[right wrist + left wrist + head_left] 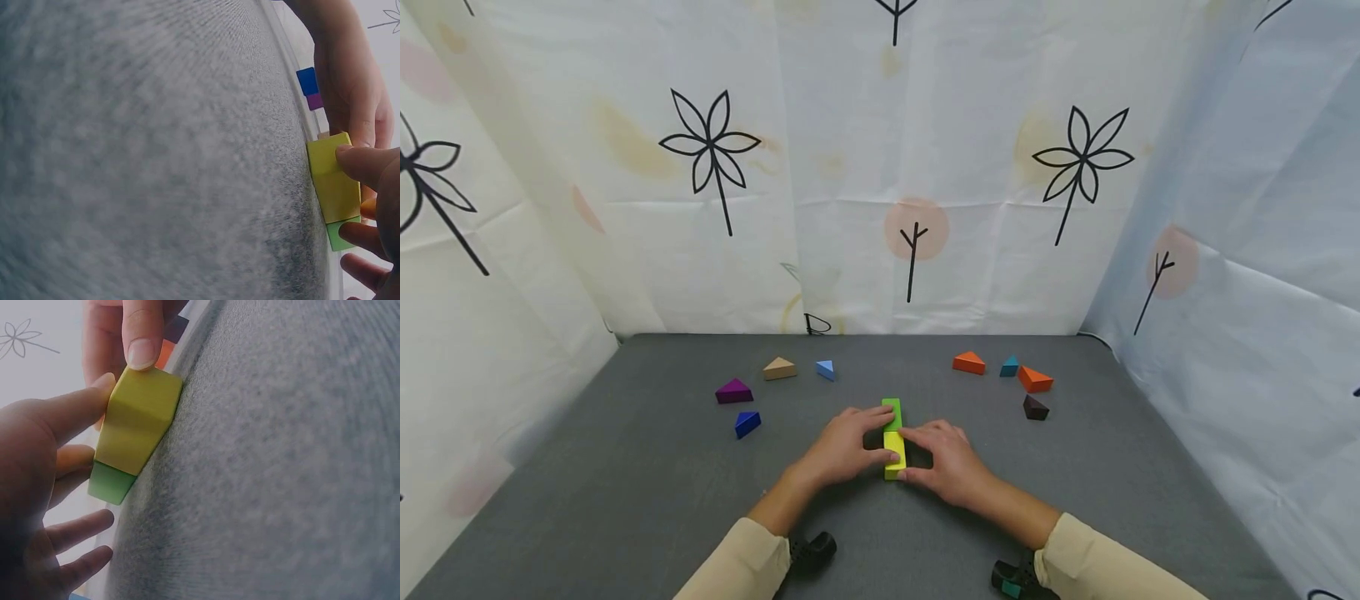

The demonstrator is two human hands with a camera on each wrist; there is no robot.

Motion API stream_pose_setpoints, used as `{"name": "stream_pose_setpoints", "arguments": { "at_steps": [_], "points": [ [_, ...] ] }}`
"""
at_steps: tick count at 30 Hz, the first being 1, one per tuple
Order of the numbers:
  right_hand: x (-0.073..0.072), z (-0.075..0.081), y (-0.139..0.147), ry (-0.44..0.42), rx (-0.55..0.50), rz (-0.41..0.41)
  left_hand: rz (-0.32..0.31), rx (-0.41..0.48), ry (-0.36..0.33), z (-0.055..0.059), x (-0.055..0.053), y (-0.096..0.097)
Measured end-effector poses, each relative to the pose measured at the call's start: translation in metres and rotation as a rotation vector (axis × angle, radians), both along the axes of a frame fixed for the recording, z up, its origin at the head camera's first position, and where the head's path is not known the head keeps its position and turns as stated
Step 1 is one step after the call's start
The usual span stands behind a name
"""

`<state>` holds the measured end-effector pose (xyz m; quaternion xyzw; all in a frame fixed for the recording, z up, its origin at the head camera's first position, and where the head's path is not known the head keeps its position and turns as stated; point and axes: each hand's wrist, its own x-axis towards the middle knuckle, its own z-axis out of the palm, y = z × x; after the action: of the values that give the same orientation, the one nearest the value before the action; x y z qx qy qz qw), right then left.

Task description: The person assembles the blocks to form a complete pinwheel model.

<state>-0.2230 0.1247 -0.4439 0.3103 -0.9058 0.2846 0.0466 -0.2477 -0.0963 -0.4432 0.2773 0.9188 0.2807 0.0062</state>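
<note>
A yellow rectangular block [894,444] and a green block [892,410] lie end to end on the grey tabletop, the green one farther away. With its thumb on the yellow block's left side, my left hand [844,447] reaches its fingertips forward to the green block. My right hand [952,463] holds the yellow block from the right, thumb at its near end and index finger by the joint. In the left wrist view, the right thumb [142,353] presses the yellow block's near end. The fingers partly cover both blocks.
Left on the grey table [647,467] lie purple [734,391], dark blue [747,424], tan [780,368] and light blue [826,370] triangular blocks. Right are two orange blocks [969,362], a teal one [1009,367] and a dark brown one [1035,407]. Patterned cloth [850,167] surrounds the table.
</note>
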Motion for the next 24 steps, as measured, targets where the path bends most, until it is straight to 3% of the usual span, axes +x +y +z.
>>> {"name": "stream_pose_setpoints", "arguments": {
  "at_steps": [7, 13, 19, 24],
  "points": [
    [0.001, 0.002, -0.001, 0.005, 0.016, -0.007, 0.012, 0.018, 0.0, 0.0, 0.001, 0.0],
    [-0.003, 0.007, 0.001, -0.057, 0.026, 0.022, 0.021, 0.024, -0.015, 0.001, 0.0, 0.0],
    [-0.014, 0.019, 0.01, -0.075, 0.055, 0.108, 0.019, 0.014, -0.019, 0.001, -0.001, 0.0],
    [-0.027, 0.034, 0.019, -0.05, 0.111, 0.125, 0.023, 0.009, -0.049, 0.002, -0.001, 0.0]
  ]
}}
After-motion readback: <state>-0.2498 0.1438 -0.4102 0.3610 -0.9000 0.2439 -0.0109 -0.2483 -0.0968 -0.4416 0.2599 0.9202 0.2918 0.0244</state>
